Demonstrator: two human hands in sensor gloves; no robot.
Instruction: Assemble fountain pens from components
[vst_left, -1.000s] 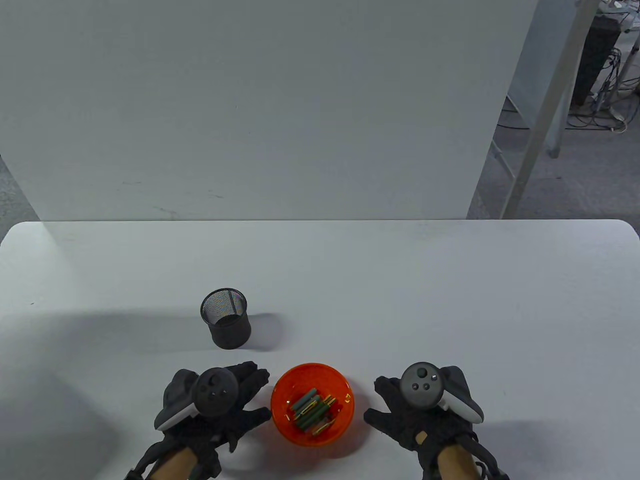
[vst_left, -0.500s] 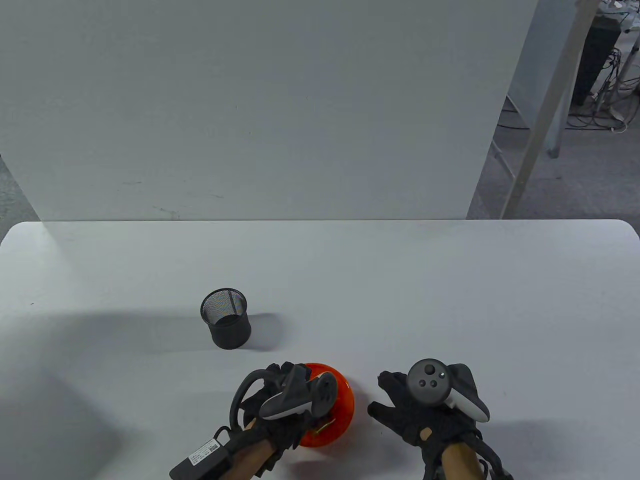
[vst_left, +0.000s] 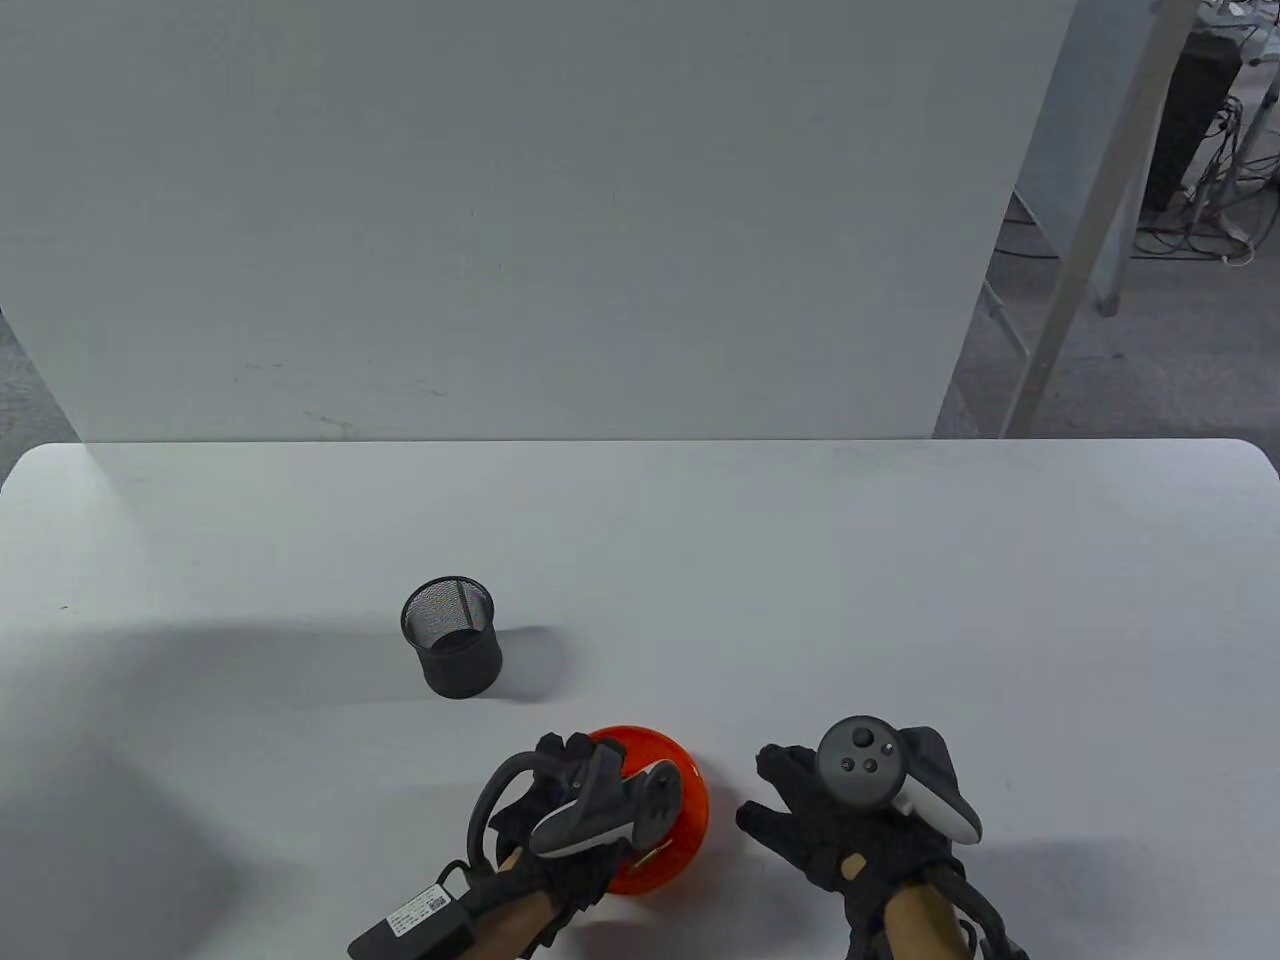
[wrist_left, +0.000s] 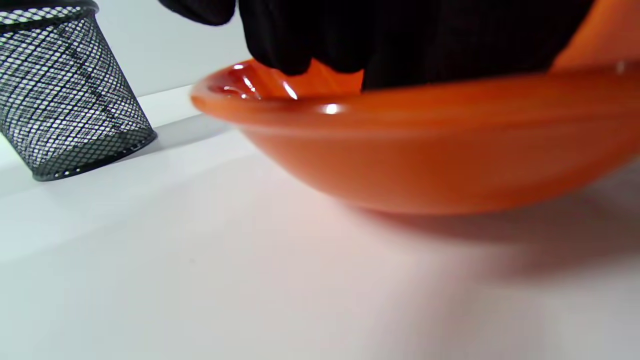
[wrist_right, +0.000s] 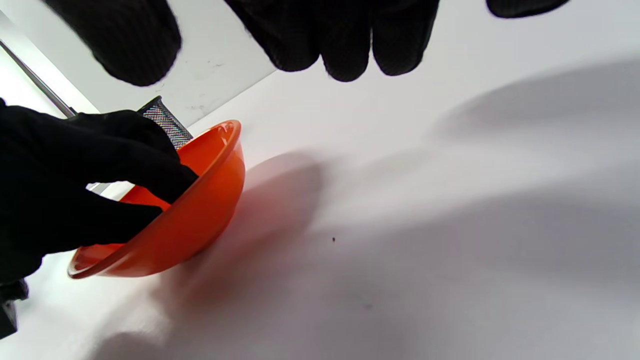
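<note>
Fingers of the left hand reach down over the rim into the orange bowl, which stands on the white desk close to its near edge, a little left of the middle. Seen from above, the hand and its tracker cover most of the bowl's inside, so only a gold-coloured bit of the pen components shows past the glove near the bowl's near rim. The left wrist view shows the gloved fingertips dipping behind the bowl's rim; whether they grip any part cannot be told, since the bowl wall hides them. In the right wrist view the left hand lies across the bowl with its fingers curled into it.

The right hand sits just to the right of the bowl, apart from it, palm down over the desk with fingers spread and holding nothing; its fingertips hang above the bare desk surface.

A black mesh pen cup stands upright on the desk beyond the bowl and to its left, near but not touching it; the left wrist view shows it beside the bowl.
</note>
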